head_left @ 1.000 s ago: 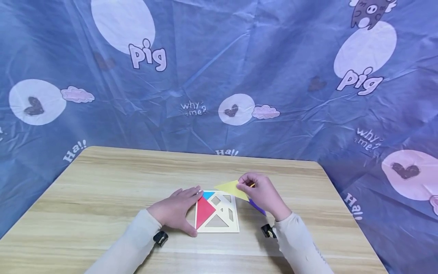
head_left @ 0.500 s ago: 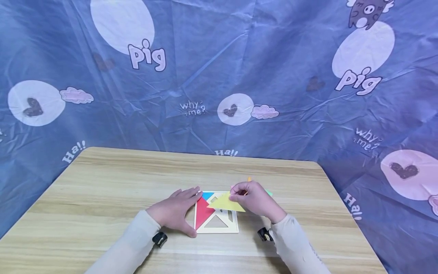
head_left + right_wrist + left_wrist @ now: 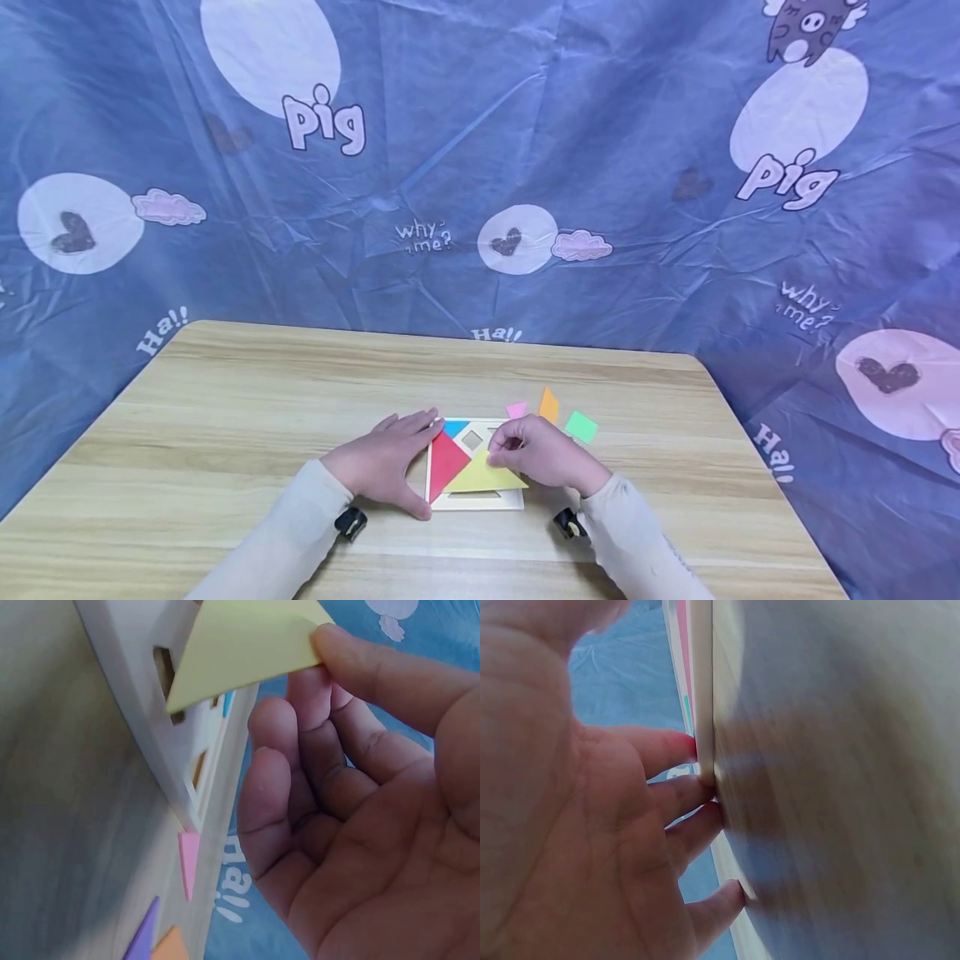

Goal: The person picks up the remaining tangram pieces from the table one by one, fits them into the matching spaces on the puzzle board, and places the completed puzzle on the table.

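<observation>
My left hand (image 3: 384, 460) rests by the left side of a white tangram tray (image 3: 513, 502), fingers spread, thumb at the near corner. In the left wrist view its fingertips (image 3: 679, 750) touch the tray's side. A red triangle (image 3: 447, 461) and a blue piece (image 3: 454, 427) lie in their slots. My right hand (image 3: 547, 452) pinches a yellow triangle (image 3: 480, 477) between thumb and fingers, over the tray's near half. In the right wrist view the yellow triangle (image 3: 251, 656) is tilted and raised off the tray, its point overlapping the cut-outs.
Beyond the right hand lie a pink piece (image 3: 516, 410), an orange piece (image 3: 549, 405) and a green piece (image 3: 581, 427). A purple piece (image 3: 142, 934) shows in the right wrist view. The wooden table (image 3: 225, 400) meets a blue printed cloth (image 3: 420, 167) at the back.
The right hand has carried the yellow triangle left and toward the near side, from beyond the tray's far right corner to over its near half. The left hand has stayed put.
</observation>
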Demonstrator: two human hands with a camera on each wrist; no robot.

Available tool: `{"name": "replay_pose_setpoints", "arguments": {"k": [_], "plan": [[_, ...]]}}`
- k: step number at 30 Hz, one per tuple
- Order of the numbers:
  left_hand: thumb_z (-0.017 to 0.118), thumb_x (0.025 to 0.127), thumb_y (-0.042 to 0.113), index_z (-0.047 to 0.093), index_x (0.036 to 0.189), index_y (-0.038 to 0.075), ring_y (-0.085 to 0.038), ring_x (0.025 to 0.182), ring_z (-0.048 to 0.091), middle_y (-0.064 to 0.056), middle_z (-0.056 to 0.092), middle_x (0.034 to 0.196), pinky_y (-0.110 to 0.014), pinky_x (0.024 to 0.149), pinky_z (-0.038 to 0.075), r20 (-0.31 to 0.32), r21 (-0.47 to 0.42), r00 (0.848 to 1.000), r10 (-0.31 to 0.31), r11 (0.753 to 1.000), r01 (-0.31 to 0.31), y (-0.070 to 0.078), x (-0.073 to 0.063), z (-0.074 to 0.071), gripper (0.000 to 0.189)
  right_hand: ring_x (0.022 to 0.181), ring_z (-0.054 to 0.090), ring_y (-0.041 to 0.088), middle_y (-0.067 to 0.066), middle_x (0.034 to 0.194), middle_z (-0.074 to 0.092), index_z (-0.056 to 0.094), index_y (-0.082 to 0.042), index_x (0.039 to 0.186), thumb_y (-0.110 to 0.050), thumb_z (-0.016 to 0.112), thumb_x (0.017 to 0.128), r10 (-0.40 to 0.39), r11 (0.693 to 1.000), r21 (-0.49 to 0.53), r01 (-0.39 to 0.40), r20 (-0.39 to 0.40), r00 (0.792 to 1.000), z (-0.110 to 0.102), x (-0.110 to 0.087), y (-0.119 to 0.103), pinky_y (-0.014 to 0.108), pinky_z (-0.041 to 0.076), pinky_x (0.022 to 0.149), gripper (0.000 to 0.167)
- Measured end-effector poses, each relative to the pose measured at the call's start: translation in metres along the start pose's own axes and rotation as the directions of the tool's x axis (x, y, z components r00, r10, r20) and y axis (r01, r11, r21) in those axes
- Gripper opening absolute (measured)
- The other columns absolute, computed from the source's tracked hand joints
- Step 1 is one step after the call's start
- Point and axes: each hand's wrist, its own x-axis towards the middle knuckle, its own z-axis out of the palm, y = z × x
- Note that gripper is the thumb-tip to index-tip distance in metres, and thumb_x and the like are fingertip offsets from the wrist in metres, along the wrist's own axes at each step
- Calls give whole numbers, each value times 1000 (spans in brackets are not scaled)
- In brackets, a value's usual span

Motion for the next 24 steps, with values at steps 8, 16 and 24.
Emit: {"name": "replay_pose_setpoints", "arguments": {"k": [8, 16, 24], "plan": [[87, 70, 60, 30, 163, 6, -27, 157, 23, -10, 25, 170, -52, 128, 17, 7, -1, 1000, -9, 1000, 9, 0, 0, 0, 121, 62, 48, 7, -6, 72, 60, 72, -12, 83, -10, 78, 92, -9, 1000, -7, 9, 4, 1000, 7, 2, -2, 22, 43, 59, 11], [86, 71, 61, 31, 163, 6, -27, 157, 23, -11, 25, 171, -53, 128, 17, 4, -6, 1000, -3, 1000, 3, -1, 1, -1, 121, 66, 52, 7, -7, 75, 63, 70, -14, 83, -12, 80, 90, -4, 998, -60, 3, -5, 1000, 12, 4, -4, 23, 46, 62, 13], [87, 70, 61, 32, 162, 4, -29, 157, 24, -13, 26, 170, -54, 127, 18, 2, -12, 1000, 3, 1000, -3, -2, 1, -3, 121, 67, 53, 8, -6, 74, 61, 69, -14, 84, -13, 78, 92, 13, 999, -49, -12, 21, 1000, 17, 6, -1, 23, 47, 63, 12]]}}
